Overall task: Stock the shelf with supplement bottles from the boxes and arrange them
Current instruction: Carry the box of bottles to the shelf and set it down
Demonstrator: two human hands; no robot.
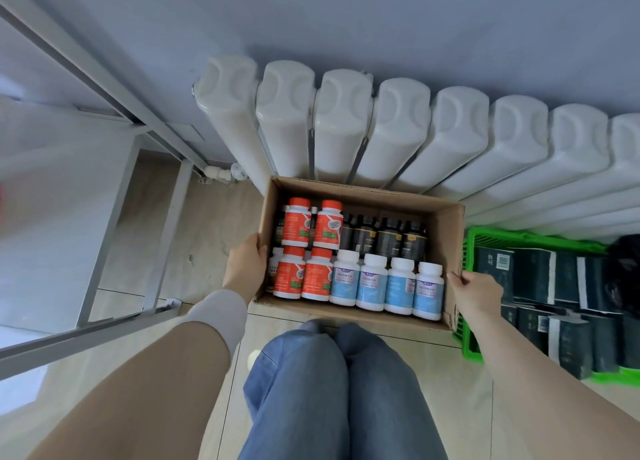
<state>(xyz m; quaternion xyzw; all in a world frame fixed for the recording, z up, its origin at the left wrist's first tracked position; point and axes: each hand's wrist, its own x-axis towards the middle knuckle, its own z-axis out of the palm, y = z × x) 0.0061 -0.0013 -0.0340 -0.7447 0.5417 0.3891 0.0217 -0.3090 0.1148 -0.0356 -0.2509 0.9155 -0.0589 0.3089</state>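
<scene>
An open cardboard box (374, 196) sits on the floor in front of my knees. It holds several orange-capped red-and-white bottles (296, 227) on the left, dark bottles (388, 236) at the back right and white bottles with blue labels (372, 281) along the near right. My left hand (244, 265) grips the box's left wall, fingers over the rim. My right hand (476, 288) holds the box's right wall. The grey metal shelf (114, 196) stands at the left, its boards bare where visible.
A white radiator (398, 130) runs along the wall right behind the box. A green plastic crate (471, 251) with dark packets stands against the box's right side. My knees in blue jeans (332, 373) are just below the box. Light tiled floor lies between box and shelf.
</scene>
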